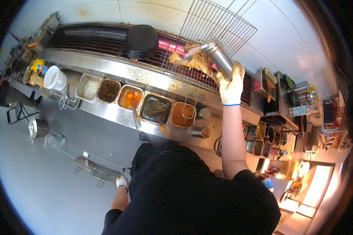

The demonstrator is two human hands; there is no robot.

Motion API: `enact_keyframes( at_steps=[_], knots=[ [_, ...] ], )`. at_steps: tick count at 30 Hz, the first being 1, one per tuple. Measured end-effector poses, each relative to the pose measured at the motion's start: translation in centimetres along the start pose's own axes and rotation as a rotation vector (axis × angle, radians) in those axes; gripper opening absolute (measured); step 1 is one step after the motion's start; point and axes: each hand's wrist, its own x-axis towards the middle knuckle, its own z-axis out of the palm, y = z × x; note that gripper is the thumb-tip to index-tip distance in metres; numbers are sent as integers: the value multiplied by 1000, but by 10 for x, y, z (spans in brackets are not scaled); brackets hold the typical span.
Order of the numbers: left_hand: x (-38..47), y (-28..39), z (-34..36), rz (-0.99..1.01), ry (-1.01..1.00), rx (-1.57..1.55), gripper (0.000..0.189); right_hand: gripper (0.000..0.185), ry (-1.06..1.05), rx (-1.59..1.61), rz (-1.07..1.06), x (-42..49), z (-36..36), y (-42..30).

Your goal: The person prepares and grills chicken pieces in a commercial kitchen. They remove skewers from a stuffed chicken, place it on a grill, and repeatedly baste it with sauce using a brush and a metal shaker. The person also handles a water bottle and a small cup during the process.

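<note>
In my right hand, in a white work glove with a blue cuff edge, is a metal shaker. It is tilted, its top end towards browned meat lying in a wire grilling rack. Fine powder seems to blur the air at the shaker's mouth. Beneath the meat, the grill glows red in places. My left hand, gloved too, is low at my side beside a wire rack; whether its fingers grip anything is unclear.
A black pan sits on the grill. Along the steel counter stand several seasoning and sauce containers, a white bucket and two more shakers. The rack's raised wire half leans on the wall. Another person's legs show far left.
</note>
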Motion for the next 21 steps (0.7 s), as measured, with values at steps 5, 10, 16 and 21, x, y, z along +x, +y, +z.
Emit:
enact_keyframes(
  at_steps=[5, 10, 16, 21],
  knots=[
    [-23, 28, -2, 133, -11, 399, 47, 51, -16, -279, -24, 13, 19, 10],
    [-31, 45, 7, 100, -9, 180, 38, 50, 92, -145, -71, 40, 34, 0],
    [-31, 48, 10, 105, -56, 215, 38, 52, 211, 169, 100, 61, 13, -2],
    [-22, 43, 14, 99, -32, 242, 41, 55, 202, 274, 145, 45, -9, -8]
  ],
)
